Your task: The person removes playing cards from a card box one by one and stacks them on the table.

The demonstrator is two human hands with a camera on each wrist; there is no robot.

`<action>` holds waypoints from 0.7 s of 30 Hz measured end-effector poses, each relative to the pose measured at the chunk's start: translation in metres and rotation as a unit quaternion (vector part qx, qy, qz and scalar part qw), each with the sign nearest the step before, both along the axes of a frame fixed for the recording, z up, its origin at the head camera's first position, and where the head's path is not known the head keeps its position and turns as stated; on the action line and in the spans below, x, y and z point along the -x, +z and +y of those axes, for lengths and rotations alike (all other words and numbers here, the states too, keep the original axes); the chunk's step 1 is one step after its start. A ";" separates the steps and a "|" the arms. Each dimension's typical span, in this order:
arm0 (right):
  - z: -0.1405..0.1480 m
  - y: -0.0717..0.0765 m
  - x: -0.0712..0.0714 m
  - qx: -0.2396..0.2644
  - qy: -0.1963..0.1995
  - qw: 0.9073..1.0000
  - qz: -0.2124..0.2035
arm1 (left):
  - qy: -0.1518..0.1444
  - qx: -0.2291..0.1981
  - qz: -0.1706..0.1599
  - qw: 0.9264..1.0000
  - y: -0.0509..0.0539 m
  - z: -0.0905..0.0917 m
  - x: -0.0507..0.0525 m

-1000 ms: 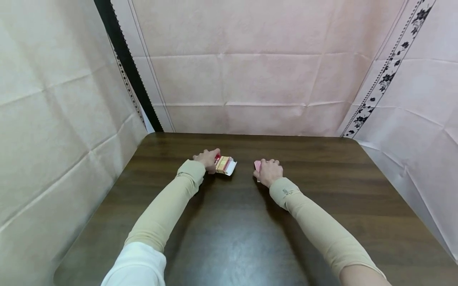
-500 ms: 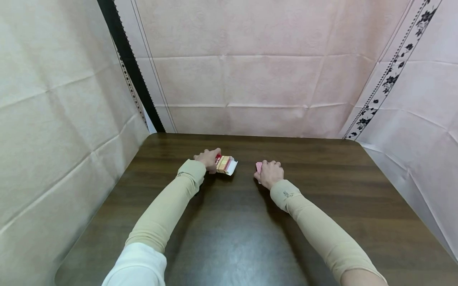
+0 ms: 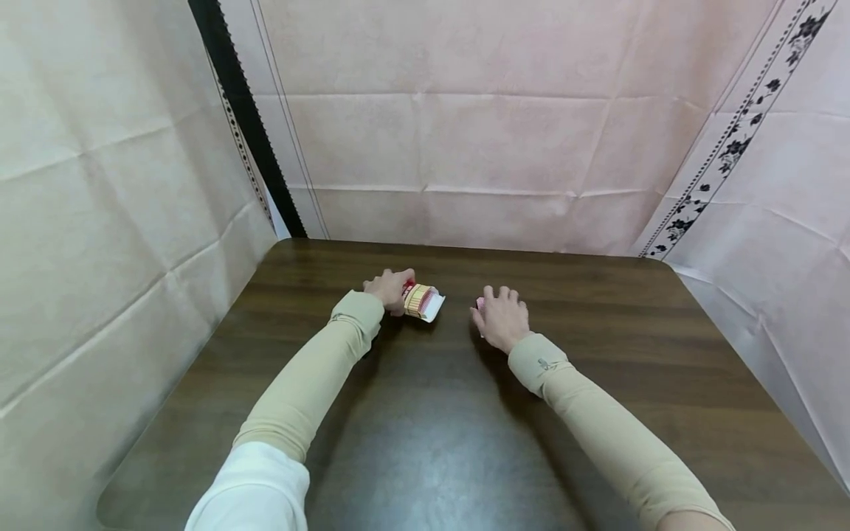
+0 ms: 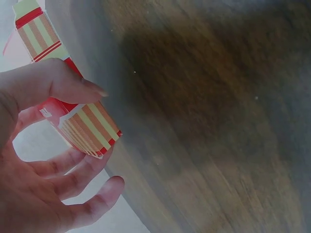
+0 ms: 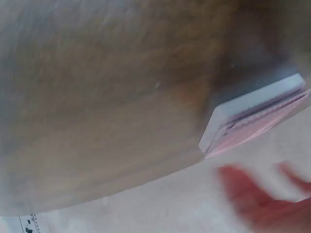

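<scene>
Desk [image 3: 412, 428]: dk brown wood top, streaky grain, rounded far corners, glossy glare mid-width twd near side. Back cloth [image 3: 505, 147] hangs behind far edge, pinkish-white, w/ horiz & vert fold creases. Left cloth [image 3: 99, 258] runs along L edge, off-white, also creased. Black strip [image 3: 247, 118] w/ jagged R side slants down to far L corner; narrow patterned trim [image 3: 240, 140] just L of it. Right cloth [image 3: 783, 258] past R edge, wrinkled. Floral band [image 3: 733, 147], blk on white, slants down to far R corner.
</scene>
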State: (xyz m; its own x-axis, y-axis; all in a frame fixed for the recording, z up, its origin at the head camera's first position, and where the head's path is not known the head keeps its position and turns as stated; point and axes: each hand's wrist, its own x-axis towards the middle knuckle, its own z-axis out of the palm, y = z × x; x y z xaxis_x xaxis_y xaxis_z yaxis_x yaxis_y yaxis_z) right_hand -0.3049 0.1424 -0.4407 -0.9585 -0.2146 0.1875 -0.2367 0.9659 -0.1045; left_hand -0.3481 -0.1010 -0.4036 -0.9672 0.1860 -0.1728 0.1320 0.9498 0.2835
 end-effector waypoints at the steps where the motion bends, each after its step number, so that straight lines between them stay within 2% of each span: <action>1: 0.000 0.000 0.001 0.011 0.040 0.999 0.021 | 0.001 0.000 -0.001 1.000 0.000 0.000 0.001; 3: -0.002 0.001 0.001 0.029 0.115 0.991 0.054 | 0.002 0.001 -0.003 1.000 -0.003 -0.001 0.002; 5: -0.008 0.000 0.002 0.037 0.172 0.982 0.075 | 0.003 0.003 -0.006 1.000 -0.006 -0.002 0.003; 8: -0.020 0.000 0.002 0.032 0.212 0.974 0.072 | 0.000 0.009 -0.010 1.000 -0.009 -0.002 0.003; 11: -0.034 0.000 0.003 0.006 0.229 0.972 0.043 | 0.000 0.012 -0.008 1.000 -0.011 0.000 0.004; 16: -0.053 -0.001 0.007 -0.049 0.215 0.975 -0.015 | -0.001 0.003 0.000 1.000 -0.006 0.007 0.002; 21: -0.060 0.002 0.011 -0.081 0.204 0.975 -0.034 | -0.006 -0.001 0.001 1.000 -0.002 0.011 0.002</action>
State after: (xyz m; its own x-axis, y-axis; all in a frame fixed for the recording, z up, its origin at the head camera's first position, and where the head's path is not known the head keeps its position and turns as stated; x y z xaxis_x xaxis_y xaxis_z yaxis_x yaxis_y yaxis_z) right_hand -0.3161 0.0819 -0.4385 -0.7967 -0.6016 0.0581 -0.6020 0.7984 0.0129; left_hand -0.3500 -0.0897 -0.4056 -0.9652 0.1980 -0.1706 0.1438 0.9474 0.2860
